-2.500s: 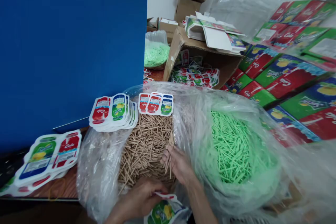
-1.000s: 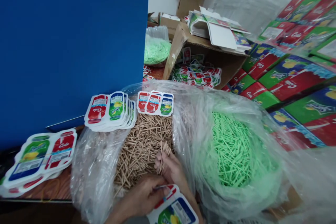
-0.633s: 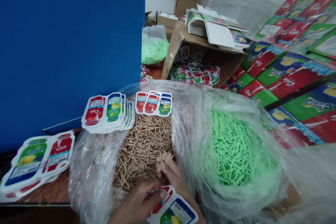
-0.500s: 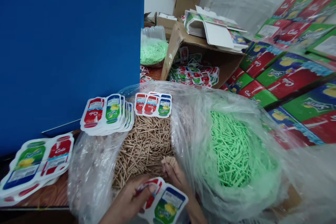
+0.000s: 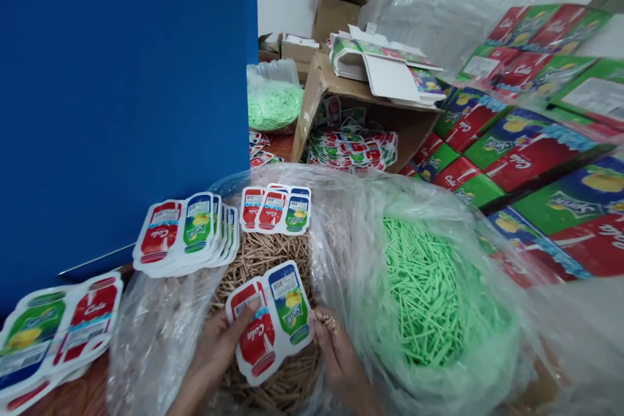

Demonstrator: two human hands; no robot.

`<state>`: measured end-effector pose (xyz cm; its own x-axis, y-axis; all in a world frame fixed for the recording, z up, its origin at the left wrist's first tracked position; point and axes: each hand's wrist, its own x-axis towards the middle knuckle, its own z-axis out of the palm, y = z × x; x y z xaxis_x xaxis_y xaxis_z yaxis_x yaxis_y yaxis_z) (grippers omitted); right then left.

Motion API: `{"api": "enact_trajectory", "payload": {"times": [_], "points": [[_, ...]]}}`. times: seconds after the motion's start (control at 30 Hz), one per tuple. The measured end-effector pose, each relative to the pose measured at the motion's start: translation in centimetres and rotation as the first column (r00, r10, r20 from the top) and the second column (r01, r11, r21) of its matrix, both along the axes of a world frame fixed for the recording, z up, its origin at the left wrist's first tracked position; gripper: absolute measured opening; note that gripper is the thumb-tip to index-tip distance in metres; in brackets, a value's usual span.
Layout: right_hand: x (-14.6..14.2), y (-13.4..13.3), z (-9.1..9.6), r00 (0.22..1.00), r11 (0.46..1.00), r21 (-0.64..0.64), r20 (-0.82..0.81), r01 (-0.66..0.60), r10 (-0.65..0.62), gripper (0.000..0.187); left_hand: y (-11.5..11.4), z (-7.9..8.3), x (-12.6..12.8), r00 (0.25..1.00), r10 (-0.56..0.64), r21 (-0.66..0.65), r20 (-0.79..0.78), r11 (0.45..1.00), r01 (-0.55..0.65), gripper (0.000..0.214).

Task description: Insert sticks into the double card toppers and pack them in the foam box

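The left hand grips a printed card by its left edge, thumb on top, above the open middle of the near bag. The card lies face up and askew: its two jar pictures sit side by side, cola to the left and lemon drink to the right (the latter a little farther), each jar's long axis running from far left to near right, striped lids toward the near side. The right hand is curled around a bunch of brown sticks, seen nearly end-on, just beside the card's right edge; whether they touch, I cannot tell.

The near bag, of clear plastic, holds loose brown sticks, with small cards lying over their far side. To its right, another clear bag is full of green sticks. Farther off, a cardboard box opens toward the near side, heaped with cards inside.
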<state>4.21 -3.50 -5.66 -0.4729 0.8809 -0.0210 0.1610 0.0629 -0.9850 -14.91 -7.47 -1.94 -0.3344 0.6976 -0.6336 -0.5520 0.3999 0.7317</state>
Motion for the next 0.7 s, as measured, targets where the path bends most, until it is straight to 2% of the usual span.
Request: {"api": "enact_trajectory", "payload": {"times": [0.23, 0.47, 0.63, 0.7], "points": [[0.8, 0.0, -0.6, 0.999, 0.999, 0.012, 0.021, 0.033, -0.033, 0.032, 1.0, -0.8, 0.0, 1.000, 0.000, 0.008, -0.004, 1.000, 0.000, 0.021], [0.9, -0.4, -0.3, 0.998, 0.998, -0.023, 0.017, 0.061, -0.061, 0.032, 1.0, -0.6, 0.4, 1.000, -0.008, 0.013, 0.019, 1.000, 0.007, 0.033], [0.9, -0.4, -0.3, 0.998, 0.998, -0.004, -0.005, 0.065, -0.065, 0.031, 1.2, -1.2, 0.6, 0.999, 0.004, -0.005, -0.032, 1.000, -0.004, 0.037], [0.9, -0.3, -0.5, 0.999, 0.999, 0.013, -0.017, 0.051, -0.050, 0.031, 1.3, -1.4, 0.4, 0.997, -0.027, -0.010, -0.073, 1.000, 0.026, 0.037]]}}
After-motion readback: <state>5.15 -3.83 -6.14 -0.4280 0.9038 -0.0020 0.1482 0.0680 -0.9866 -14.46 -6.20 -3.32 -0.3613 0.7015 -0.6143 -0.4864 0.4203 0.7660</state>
